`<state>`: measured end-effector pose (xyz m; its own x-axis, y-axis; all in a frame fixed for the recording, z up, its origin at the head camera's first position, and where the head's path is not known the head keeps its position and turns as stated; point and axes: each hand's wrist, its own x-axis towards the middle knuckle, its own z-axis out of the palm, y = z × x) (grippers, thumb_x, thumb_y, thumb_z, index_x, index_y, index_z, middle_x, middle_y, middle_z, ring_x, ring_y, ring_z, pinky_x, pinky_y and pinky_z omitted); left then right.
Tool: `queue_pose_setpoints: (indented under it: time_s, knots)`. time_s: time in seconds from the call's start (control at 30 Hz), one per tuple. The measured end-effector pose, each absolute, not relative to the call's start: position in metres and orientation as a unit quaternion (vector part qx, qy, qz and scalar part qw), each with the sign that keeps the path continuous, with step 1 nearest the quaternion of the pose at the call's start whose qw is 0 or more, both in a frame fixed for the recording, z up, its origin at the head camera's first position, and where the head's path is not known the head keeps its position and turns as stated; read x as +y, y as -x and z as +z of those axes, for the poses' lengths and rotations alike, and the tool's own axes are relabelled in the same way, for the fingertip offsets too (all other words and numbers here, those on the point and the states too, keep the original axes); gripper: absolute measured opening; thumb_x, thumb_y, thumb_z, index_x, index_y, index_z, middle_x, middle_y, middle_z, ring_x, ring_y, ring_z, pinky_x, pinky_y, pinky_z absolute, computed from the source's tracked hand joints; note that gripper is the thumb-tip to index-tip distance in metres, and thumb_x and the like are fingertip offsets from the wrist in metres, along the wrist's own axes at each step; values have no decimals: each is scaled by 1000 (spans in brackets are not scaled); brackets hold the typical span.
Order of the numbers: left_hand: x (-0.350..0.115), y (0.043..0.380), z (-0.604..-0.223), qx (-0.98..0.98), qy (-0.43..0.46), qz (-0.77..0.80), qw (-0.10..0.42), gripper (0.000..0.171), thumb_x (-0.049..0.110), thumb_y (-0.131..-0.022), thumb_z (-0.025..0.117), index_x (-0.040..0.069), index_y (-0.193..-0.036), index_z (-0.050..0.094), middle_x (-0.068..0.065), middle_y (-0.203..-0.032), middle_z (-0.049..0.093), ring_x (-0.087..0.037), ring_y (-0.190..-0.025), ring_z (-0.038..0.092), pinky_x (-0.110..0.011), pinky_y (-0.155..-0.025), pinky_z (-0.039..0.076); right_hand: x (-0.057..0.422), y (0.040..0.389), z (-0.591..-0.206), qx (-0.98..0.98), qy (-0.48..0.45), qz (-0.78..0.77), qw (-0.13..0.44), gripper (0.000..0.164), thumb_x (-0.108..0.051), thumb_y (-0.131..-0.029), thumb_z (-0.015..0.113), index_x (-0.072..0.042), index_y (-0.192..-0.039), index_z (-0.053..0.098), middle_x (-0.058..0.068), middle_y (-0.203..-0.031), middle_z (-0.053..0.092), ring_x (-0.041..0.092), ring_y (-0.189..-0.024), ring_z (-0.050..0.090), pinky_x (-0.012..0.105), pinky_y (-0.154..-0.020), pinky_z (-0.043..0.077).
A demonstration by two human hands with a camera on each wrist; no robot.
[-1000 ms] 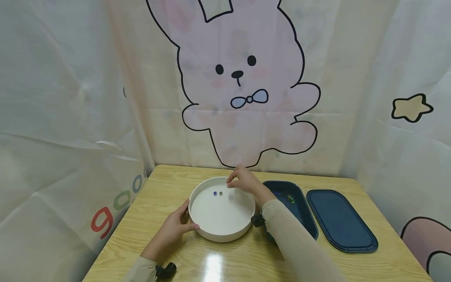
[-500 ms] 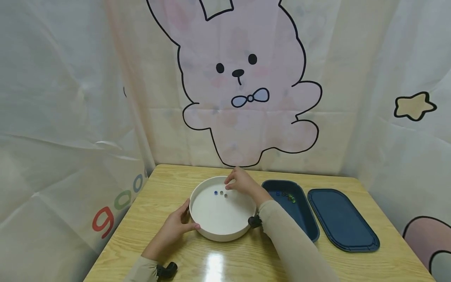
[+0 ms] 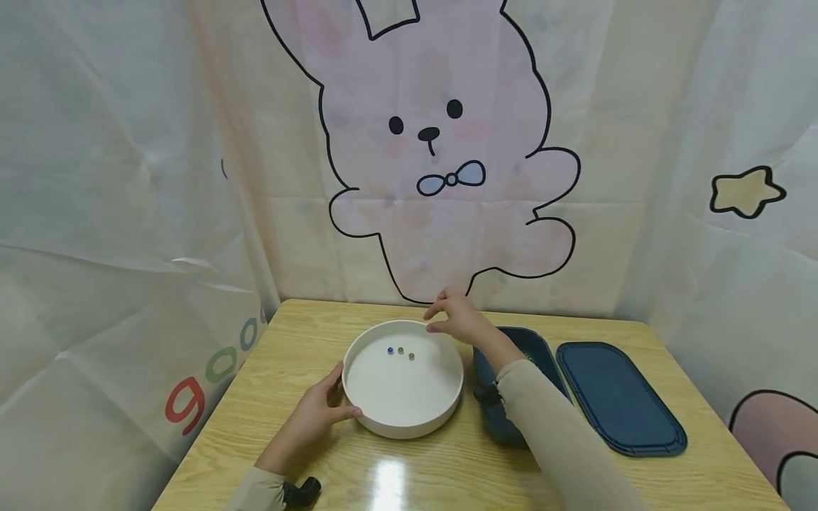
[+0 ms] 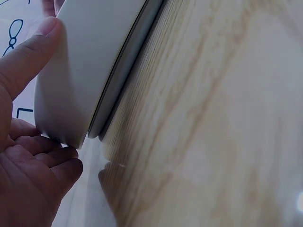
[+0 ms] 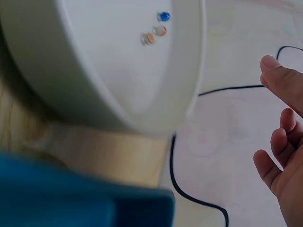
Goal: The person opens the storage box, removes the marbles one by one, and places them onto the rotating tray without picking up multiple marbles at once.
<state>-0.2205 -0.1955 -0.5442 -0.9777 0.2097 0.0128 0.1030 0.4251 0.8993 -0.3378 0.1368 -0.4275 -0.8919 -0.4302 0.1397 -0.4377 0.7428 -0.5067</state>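
A round white dish (image 3: 401, 404) stands on the table. My left hand (image 3: 317, 404) holds its left side, the thumb against the outer wall and the other fingers bent around it; the left wrist view shows the fingertips (image 4: 66, 158) at its edge. Three small glass marbles lie in the dish: a blue one (image 3: 390, 350) and two paler ones with orange tints, clearer in the right wrist view (image 5: 148, 39). Above the dish's far right rim hovers my right hand (image 3: 461, 321), fingers loosely bent, nothing seen between them.
To the right of the dish is a dark blue tray (image 3: 498, 429), partly covered by my right forearm, with some green marbles (image 3: 527, 357) just showing. Beyond it lies a flat dark blue lid (image 3: 620, 397). A patterned curtain (image 3: 307, 255) hangs behind the wooden table (image 3: 358, 482).
A third marble has come to lie in the dish beside the other two. My right hand has let go and moved up and right, toward the blue tray. My left hand stays put.
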Motion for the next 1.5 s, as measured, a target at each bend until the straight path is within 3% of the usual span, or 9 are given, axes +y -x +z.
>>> queue_pose_setpoints:
  time_s: [0.23, 0.47, 0.87, 1.23, 1.5]
  knots:
    - [-196, 219, -543, 838, -93, 535, 50, 116, 37, -75, 91, 6, -163, 22, -11, -168, 25, -27, -154, 26, -44, -123, 28, 167, 332, -412, -932, -252, 255, 48, 20, -25, -90, 81, -16, -108, 80, 14, -104, 49, 23, -92, 39, 36, -79, 37]
    - [-196, 221, -544, 841, -90, 531, 48, 117, 36, -75, 92, 6, -163, 22, -10, -168, 25, -26, -154, 26, -44, -124, 27, 199, 327, -403, -928, -254, 263, 78, 22, -22, -88, 83, -14, -108, 80, 6, -95, 42, 22, -86, 38, 36, -73, 35]
    - [-196, 216, -541, 840, -89, 533, 51, 116, 37, -75, 91, 5, -163, 22, -11, -168, 23, -27, -154, 25, -43, -123, 29, 247, 325, -418, -934, -221, 253, 120, 19, -18, -83, 87, -14, -100, 82, 10, -95, 45, 24, -87, 37, 37, -75, 31]
    - [-195, 217, -545, 841, -90, 531, 57, 118, 42, -74, 90, 5, -163, 21, -12, -168, 23, -29, -154, 25, -44, -123, 26, 281, 320, -449, -944, -160, 273, 92, 18, -19, -86, 84, -13, -103, 81, 9, -99, 41, 26, -89, 36, 42, -74, 29]
    - [-194, 216, -543, 842, -87, 529, 56, 117, 40, -75, 90, 6, -163, 20, -10, -168, 23, -28, -154, 24, -44, -123, 27, 298, 321, -462, -944, -122, 299, 71, 18, -17, -87, 84, -13, -104, 81, 16, -112, 47, 30, -97, 40, 43, -79, 34]
